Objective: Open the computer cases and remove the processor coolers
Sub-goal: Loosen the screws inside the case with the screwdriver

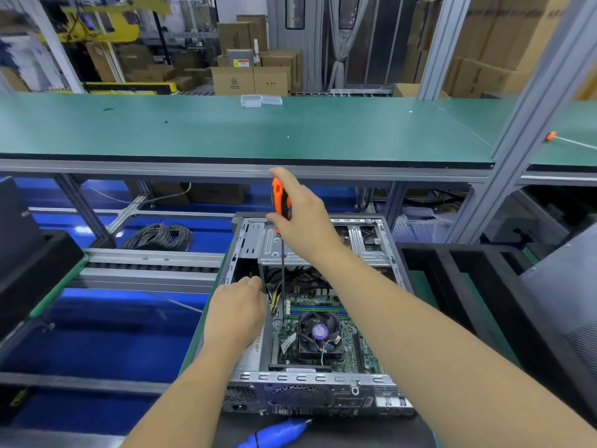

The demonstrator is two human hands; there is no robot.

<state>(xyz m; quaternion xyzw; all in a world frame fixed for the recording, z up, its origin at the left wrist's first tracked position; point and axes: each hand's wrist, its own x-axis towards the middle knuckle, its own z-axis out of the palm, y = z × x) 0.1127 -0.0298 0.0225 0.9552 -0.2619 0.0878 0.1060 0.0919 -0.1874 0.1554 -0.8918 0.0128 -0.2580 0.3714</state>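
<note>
Screwdriver (280, 202) stands upright in the right hand's (303, 218) clenched grip, tip beside the cooler (319, 336); left hand (237, 313) grasps the case (310, 379) wall, nearer.

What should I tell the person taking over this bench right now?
Right hand: grips the orange screwdriver upright, its shaft reaching down into the open computer case.
Left hand: rests on the case's left side, fingers curled over the metal edge.
Cooler: sits on the board, its wire apparently plugged in.
Blue power tool: lies in front of the case.
Done: cover is off.
Left: undo the cooler's screws, unplug it, lift it out.
</note>
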